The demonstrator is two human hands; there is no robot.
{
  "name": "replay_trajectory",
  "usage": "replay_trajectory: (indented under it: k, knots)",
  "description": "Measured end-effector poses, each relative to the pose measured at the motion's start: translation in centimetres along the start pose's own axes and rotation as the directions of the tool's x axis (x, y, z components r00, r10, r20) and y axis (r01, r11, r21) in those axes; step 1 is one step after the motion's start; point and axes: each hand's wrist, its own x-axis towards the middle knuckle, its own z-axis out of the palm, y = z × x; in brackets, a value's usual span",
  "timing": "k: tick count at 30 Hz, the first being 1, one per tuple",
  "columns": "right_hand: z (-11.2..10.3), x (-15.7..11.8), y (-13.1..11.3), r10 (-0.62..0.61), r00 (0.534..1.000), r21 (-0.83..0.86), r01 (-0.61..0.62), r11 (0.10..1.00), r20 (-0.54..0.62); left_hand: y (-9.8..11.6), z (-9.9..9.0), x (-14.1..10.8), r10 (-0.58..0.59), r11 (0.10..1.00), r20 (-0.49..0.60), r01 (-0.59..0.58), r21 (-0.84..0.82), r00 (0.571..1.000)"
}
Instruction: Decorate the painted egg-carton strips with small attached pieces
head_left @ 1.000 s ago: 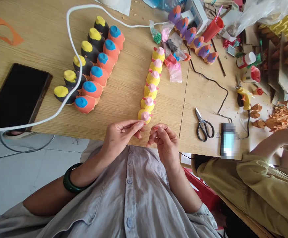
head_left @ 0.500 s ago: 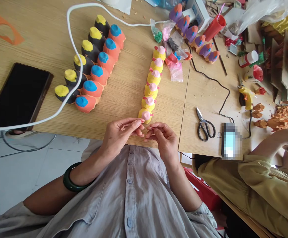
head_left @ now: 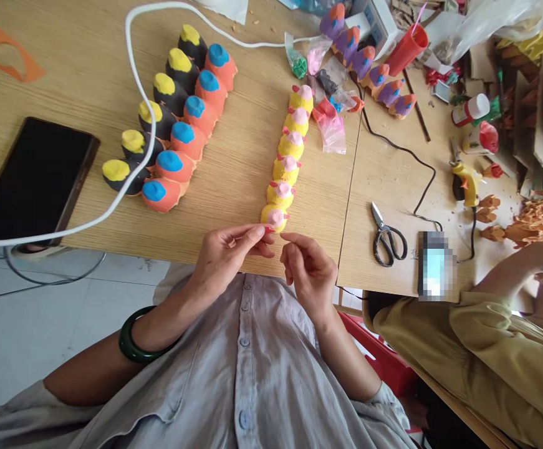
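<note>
Between the thumb and fingertips of my left hand (head_left: 231,252) is a small bit of red clay (head_left: 269,229), mostly covered by the fingers. My right hand (head_left: 311,268) hovers just to its right, index finger stretched out apart from the thumb and the other fingers curled; nothing shows in it. Right beyond my fingertips, a row of yellow clay-covered lumps (head_left: 290,149) runs away from me, each with a pink top and small red side pieces. Beside the row's far end are small plastic bags of coloured clay (head_left: 330,125).
To the left stand orange lumps with blue tops (head_left: 194,132) and black ones with yellow tops (head_left: 163,106). A white cable (head_left: 133,62) loops over them near a phone (head_left: 37,178). Scissors (head_left: 386,240), a glue gun (head_left: 465,181) and a co-worker's arm (head_left: 509,274) are at right.
My right hand has drawn slightly right, away from my left, and its index finger has straightened from the thumb. My left hand keeps its pinch, with more red clay showing.
</note>
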Motion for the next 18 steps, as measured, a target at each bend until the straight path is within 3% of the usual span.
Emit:
replay_trajectory:
  k: [3,8,12,15,18]
  knots:
    - [0.11,-0.33,0.39,-0.137,0.99,-0.182,0.138,0.974,0.016,-0.08,0.04,-0.01,0.014,1.0,0.014,-0.014,-0.01,1.0]
    - [0.18,-0.21,0.75,-0.226,0.973,-0.324,0.23,0.918,0.05,-0.15,0.11,-0.05,0.014,1.0,0.033,-0.014,0.022,0.999]
    - [0.0,0.01,0.98,-0.4,0.906,-0.515,0.412,0.752,0.141,0.03,0.1,-0.18,0.022,0.998,0.045,-0.024,0.051,0.999]
    - [-0.14,0.11,1.11,-0.471,0.859,-0.637,0.481,0.603,0.202,0.16,0.11,-0.26,0.017,0.996,0.037,-0.021,0.085,0.999]
    - [-0.18,0.16,1.04,-0.474,0.853,-0.638,0.492,0.593,0.218,0.05,0.08,-0.18,0.013,0.994,0.035,-0.017,0.106,0.999]
